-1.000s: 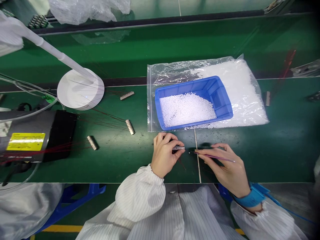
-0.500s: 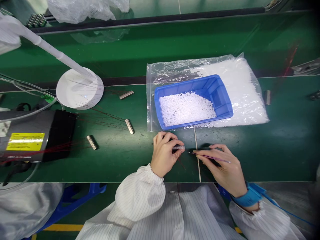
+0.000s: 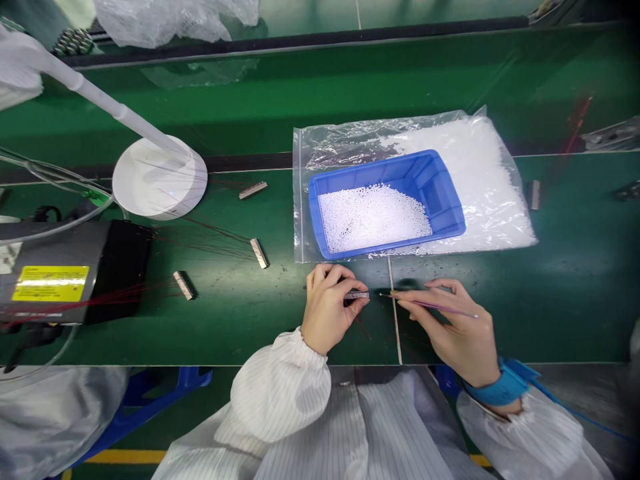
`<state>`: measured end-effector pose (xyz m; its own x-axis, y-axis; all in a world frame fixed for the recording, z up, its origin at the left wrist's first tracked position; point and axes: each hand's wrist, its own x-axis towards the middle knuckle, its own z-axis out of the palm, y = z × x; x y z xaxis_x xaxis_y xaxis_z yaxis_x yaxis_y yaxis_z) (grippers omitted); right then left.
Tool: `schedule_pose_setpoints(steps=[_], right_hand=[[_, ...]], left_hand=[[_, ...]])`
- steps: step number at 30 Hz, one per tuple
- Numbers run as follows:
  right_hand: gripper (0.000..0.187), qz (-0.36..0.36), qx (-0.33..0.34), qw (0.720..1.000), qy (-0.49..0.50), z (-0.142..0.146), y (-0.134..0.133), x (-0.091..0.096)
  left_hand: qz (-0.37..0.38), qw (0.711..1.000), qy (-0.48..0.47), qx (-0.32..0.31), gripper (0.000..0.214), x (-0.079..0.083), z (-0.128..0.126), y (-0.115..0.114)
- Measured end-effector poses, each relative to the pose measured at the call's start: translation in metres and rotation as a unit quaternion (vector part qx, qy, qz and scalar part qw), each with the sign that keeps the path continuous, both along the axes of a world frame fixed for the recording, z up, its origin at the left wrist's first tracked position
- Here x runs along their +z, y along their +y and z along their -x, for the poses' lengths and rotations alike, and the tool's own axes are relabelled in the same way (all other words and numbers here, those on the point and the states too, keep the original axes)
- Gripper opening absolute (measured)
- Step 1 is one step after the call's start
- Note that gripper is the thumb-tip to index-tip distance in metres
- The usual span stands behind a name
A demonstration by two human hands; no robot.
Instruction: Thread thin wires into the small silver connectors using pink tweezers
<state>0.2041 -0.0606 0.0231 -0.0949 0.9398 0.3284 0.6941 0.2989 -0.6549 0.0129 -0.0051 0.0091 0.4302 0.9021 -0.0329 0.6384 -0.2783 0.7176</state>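
Note:
My left hand pinches a small oblong connector-like block between thumb and fingertips, with thin red wires trailing from it over the green bench. Part of the block is covered by my fingers. My right hand, with a blue band around its wrist, grips a thin purple stick tool like a pen. The tool's pale tip lies a short way right of the block and does not touch it. Beyond both hands stands a blue tray, partly filled with tiny white beads.
A clear zip bag of white beads lies under the tray. To the left are several wired blocks, a round white lamp base and a black-and-grey device. Another block lies at the right.
My right hand and the purple tool have shifted slightly right, and the tool's tip has moved up a little. My left hand stays put with the block.

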Motion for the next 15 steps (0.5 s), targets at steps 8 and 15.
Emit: schedule_pose_setpoints(steps=[8,15], right_hand=[[0.021,-0.004,0.01,1.0,0.009,0.013,0.012,-0.005],[0.022,-0.016,0.024,1.0,0.0,0.013,0.013,-0.006]], left_hand=[[0.0,1.0,0.002,-0.002,0.009,0.0,0.0,0.0],[-0.003,1.0,0.005,-0.003,0.009,-0.001,0.0,0.0]])
